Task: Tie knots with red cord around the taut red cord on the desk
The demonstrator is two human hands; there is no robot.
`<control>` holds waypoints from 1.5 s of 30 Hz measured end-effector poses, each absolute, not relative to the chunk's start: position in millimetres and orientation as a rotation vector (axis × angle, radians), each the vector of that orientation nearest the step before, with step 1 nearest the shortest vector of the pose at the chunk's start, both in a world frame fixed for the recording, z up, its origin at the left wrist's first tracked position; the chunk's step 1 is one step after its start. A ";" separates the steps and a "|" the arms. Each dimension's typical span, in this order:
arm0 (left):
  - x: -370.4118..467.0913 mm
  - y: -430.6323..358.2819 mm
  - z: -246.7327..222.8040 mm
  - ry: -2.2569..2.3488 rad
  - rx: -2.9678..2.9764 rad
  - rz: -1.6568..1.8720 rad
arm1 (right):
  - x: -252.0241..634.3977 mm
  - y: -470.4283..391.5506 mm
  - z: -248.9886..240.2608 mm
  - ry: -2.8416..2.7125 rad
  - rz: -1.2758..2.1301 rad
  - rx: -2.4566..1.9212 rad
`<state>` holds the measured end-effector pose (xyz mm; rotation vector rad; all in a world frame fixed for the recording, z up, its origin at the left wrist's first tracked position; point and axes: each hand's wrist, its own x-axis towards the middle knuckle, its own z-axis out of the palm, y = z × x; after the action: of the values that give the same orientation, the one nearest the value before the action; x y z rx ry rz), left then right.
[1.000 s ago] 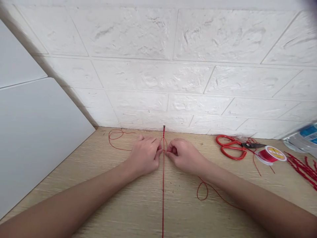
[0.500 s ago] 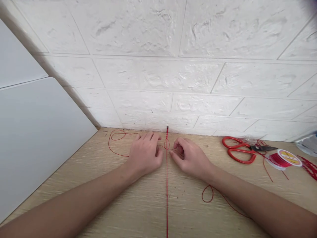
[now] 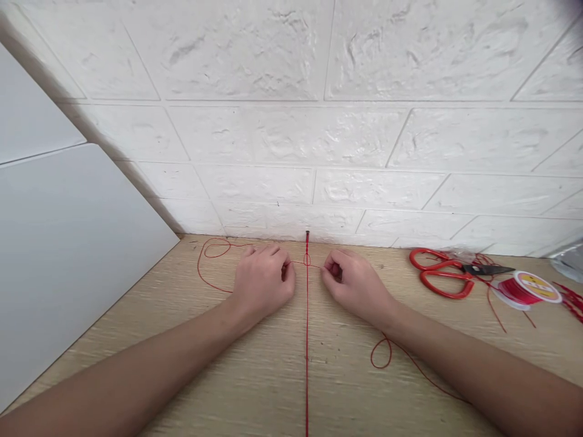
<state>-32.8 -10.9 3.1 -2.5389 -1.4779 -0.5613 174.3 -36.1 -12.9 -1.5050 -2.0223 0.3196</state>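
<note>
A taut red cord [image 3: 306, 340] runs from a small nail [image 3: 307, 232] near the wall straight toward me. Below the nail lies a short twisted or knotted stretch [image 3: 306, 246], with a small open loop [image 3: 306, 260] under it. My left hand [image 3: 266, 274] is closed on a thin red thread to the left of the cord; a slack curl of thread [image 3: 199, 267] lies beyond that hand. On the other side, my right hand [image 3: 353, 279] pinches the thread's right part. More slack thread [image 3: 381, 354] curls out by the right wrist.
At the right lie red-handled scissors [image 3: 441, 273], a white spool of red thread [image 3: 528, 290], cut thread ends and a red braided piece [image 3: 571, 300]. Clear plastic [image 3: 569, 261] sits behind. A white panel [image 3: 82, 255] stands at left; a white brick-patterned wall [image 3: 291, 139] closes the back.
Both hands have closed on the thread and drawn slightly apart. The loop around the cord has become smaller. The view has shifted a little.
</note>
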 end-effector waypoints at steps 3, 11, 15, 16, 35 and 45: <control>-33.0 -10.4 3.1 -1.526 -2.473 -0.580 | 175.5 -35.0 -14.2 -1.967 0.298 -1.563; -33.3 -9.0 4.6 -1.575 -2.433 -0.583 | 177.0 -34.2 -14.8 -1.891 0.261 -1.611; -33.7 -8.9 4.8 -1.668 -2.386 -0.533 | 178.3 -33.2 -14.7 -1.895 0.240 -1.590; -33.8 -8.6 4.6 -1.704 -2.376 -0.504 | 178.6 -32.8 -14.9 -1.891 0.236 -1.590; -35.8 -1.3 4.7 -1.815 -2.352 -0.456 | 183.8 -26.8 -15.7 -1.822 0.263 -1.605; -23.9 -11.2 14.3 -1.349 -2.710 -1.015 | 166.0 -41.0 11.1 -1.908 0.277 -1.244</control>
<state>-23.9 -11.2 14.3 -2.7100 -1.3492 -1.0145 166.0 -41.0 11.1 -1.2440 -1.9079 0.2770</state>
